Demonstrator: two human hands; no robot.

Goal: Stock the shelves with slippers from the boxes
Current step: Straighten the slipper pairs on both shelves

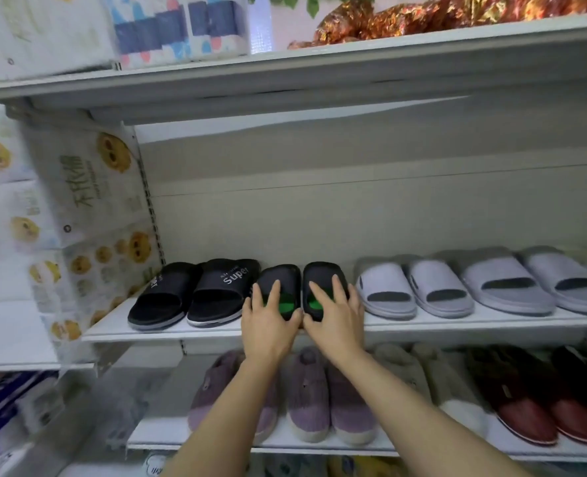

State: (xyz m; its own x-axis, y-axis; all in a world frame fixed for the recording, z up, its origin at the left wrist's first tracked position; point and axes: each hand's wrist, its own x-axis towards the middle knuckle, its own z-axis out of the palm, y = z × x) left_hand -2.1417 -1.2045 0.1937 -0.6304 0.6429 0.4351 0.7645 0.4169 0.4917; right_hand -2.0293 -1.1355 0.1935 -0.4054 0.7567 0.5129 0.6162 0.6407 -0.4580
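Resting two hands (269,316) (336,313) on two black slippers (280,280) (323,275).

The middle white metal shelf (216,333) carries two black slides printed "Super" (195,292), two black slides with green footbeds (302,287) and four pale lilac slides (457,287). On the lower white shelf (216,438) sit four fuzzy purple slippers (309,397), two cream plush slippers (422,373) and two dark red slippers (539,414). Two bare hands (268,321) reach in.
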